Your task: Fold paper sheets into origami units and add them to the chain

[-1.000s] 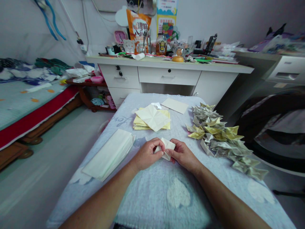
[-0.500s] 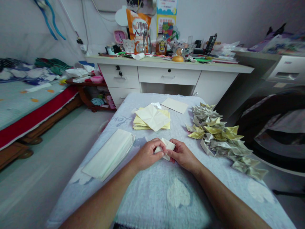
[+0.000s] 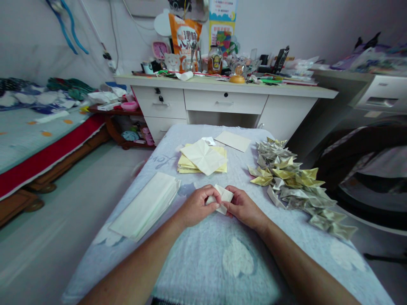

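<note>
Between my two hands is a small piece of folded white paper (image 3: 225, 195), its flaps and corners partly covered by the fingers. My left hand (image 3: 201, 205) pinches its left side between thumb and fingers. From the right, my right hand (image 3: 243, 205) grips the opposite edge, thumb on top. Beyond the hands, a creased white sheet (image 3: 205, 156) lies on a stack of yellow paper (image 3: 186, 165). To the left lies a long stack of white paper (image 3: 144, 206). Folded paper pieces (image 3: 295, 182), silvery and gold, are heaped along the right.
A patterned light blue cloth (image 3: 190, 262) covers the table. At its far end lie a pale card (image 3: 233, 140) and a small white scrap. Behind stands a cluttered white desk (image 3: 225, 101); a washing machine (image 3: 378, 95) is on the right, a bed (image 3: 47, 131) on the left.
Almost nothing differs. Both hands keep their hold on the folded paper, with only a tiny shift of the right fingers at its edge.
</note>
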`<state>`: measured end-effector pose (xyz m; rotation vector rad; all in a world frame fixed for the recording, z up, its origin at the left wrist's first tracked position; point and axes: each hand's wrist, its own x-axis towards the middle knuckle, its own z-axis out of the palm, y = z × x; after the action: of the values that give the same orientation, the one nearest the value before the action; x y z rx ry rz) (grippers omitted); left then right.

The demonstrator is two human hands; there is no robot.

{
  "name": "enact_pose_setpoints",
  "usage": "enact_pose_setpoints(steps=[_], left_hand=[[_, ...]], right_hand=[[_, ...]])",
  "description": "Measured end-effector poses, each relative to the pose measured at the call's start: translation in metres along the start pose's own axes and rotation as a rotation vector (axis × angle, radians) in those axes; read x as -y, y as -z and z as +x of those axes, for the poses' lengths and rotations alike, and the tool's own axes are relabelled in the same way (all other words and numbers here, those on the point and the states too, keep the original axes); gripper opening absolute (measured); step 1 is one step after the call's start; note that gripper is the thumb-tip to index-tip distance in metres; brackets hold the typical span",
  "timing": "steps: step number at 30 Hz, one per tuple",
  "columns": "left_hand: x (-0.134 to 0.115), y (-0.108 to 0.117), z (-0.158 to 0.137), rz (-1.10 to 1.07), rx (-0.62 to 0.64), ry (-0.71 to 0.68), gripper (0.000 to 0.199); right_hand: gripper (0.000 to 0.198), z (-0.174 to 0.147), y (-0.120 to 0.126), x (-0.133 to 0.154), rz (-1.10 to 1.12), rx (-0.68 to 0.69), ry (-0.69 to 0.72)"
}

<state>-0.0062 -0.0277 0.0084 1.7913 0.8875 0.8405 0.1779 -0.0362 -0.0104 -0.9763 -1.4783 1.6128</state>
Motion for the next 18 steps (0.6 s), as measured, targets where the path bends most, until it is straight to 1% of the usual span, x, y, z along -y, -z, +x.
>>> enact_pose_setpoints(steps=[6,14,18], left_hand=[[0.0002,0.0001,-0.0001,0.002,0.001,0.005,0.007],[0.0020,-0.0003,-0.0005,0.003,-0.004,0.000,0.007],[0.0006,-0.0004,0.0000,0.013,-0.008,0.005,0.005]], right_hand=[[0.032,-0.0001,-0.0019,0.0018,-0.070,-0.031,-0.024],[0.035,-0.0007,0.0005,-0.0002,-0.055,-0.006,-0.024],[0.035,-0.0009,-0.0009,0.0021,-0.076,-0.029,-0.031]])
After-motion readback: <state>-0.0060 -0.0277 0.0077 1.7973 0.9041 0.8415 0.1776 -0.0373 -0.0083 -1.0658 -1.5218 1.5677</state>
